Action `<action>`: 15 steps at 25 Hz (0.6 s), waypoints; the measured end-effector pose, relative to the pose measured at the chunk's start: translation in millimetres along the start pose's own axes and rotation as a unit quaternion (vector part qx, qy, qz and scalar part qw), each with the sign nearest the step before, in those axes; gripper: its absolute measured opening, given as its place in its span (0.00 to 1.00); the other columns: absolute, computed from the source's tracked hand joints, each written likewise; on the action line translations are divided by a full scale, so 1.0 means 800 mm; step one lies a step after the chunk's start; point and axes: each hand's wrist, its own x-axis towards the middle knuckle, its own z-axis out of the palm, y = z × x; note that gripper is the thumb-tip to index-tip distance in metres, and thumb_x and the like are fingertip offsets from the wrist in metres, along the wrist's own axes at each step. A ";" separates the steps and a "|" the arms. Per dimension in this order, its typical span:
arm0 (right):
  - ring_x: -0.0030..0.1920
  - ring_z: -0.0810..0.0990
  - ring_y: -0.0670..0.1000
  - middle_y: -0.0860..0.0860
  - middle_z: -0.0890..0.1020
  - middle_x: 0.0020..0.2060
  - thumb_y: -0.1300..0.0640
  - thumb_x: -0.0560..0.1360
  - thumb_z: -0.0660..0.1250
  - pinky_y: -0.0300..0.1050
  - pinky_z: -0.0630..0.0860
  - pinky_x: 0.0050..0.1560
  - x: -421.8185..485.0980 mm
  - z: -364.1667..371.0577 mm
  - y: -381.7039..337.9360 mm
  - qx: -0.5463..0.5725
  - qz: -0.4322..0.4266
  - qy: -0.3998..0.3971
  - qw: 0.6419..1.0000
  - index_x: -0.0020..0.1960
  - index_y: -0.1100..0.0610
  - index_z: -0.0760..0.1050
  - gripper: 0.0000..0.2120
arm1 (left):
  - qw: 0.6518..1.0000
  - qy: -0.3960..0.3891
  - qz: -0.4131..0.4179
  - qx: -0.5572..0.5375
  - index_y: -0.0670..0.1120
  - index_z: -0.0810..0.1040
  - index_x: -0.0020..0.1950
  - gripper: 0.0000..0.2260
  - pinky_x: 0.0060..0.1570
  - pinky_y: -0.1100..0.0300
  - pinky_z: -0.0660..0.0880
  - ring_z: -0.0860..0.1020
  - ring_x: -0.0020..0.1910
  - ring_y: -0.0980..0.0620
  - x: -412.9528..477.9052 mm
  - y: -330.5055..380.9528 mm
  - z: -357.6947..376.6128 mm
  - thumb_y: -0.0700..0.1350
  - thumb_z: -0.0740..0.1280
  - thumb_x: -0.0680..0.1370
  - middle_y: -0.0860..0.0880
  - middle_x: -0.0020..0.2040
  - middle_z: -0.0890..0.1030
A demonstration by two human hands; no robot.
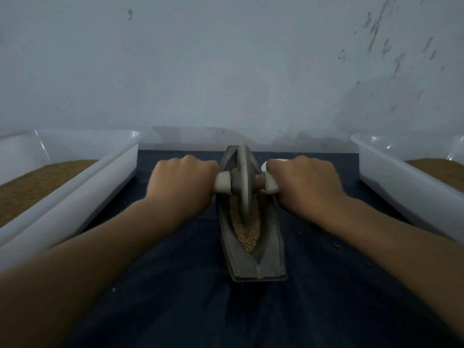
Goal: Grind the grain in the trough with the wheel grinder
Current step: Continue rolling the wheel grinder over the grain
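Note:
A long grey boat-shaped trough (270, 257) lies lengthwise on a dark blue cloth, pointing away from me. Tan grain (247, 234) fills its groove. The grey grinding wheel (243, 182) stands upright in the groove, in the trough's far half. A white handle sticks out from each side of the wheel. My left hand (182, 180) grips the left handle (223, 183). My right hand (305, 183) grips the right handle (272, 184). Most of each handle is hidden inside the fists.
A white plastic tub (82, 194) holding brown grain stands at the left, and a second white tub (404, 187) with brown grain at the right. A pale wall rises just behind the cloth (200, 297). Small crumbs lie on the cloth right of the trough.

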 end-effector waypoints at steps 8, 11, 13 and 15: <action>0.47 0.80 0.58 0.53 0.80 0.45 0.52 0.79 0.66 0.48 0.70 0.39 0.062 0.020 -0.004 0.033 0.068 -0.112 0.991 0.51 0.50 0.72 0.04 | 0.997 -0.042 -0.067 0.021 0.51 0.77 0.51 0.04 0.34 0.55 0.67 0.79 0.39 0.44 0.058 0.015 0.018 0.45 0.63 0.79 0.48 0.41 0.77; 0.38 0.75 0.56 0.48 0.75 0.38 0.53 0.74 0.71 0.44 0.64 0.32 0.034 0.011 0.004 0.027 0.018 -0.073 0.997 0.52 0.50 0.72 0.11 | 0.997 -0.071 -0.014 -0.015 0.55 0.76 0.50 0.04 0.35 0.55 0.67 0.79 0.40 0.45 0.041 0.003 0.009 0.48 0.66 0.77 0.51 0.39 0.75; 0.27 0.58 0.48 0.43 0.56 0.30 0.55 0.63 0.73 0.38 0.48 0.28 -0.006 0.001 0.005 -0.004 -0.038 0.006 0.999 0.43 0.48 0.69 0.15 | 0.997 -0.054 0.039 -0.040 0.59 0.71 0.42 0.07 0.28 0.60 0.60 0.67 0.27 0.54 0.003 -0.006 0.003 0.53 0.68 0.70 0.56 0.31 0.64; 0.28 0.49 0.46 0.42 0.48 0.31 0.56 0.58 0.70 0.36 0.43 0.31 -0.021 -0.005 0.014 0.017 -0.056 0.054 0.997 0.39 0.48 0.65 0.16 | 0.997 -0.010 0.071 -0.030 0.59 0.69 0.36 0.09 0.25 0.66 0.48 0.50 0.24 0.60 -0.006 -0.019 0.002 0.57 0.67 0.63 0.58 0.28 0.54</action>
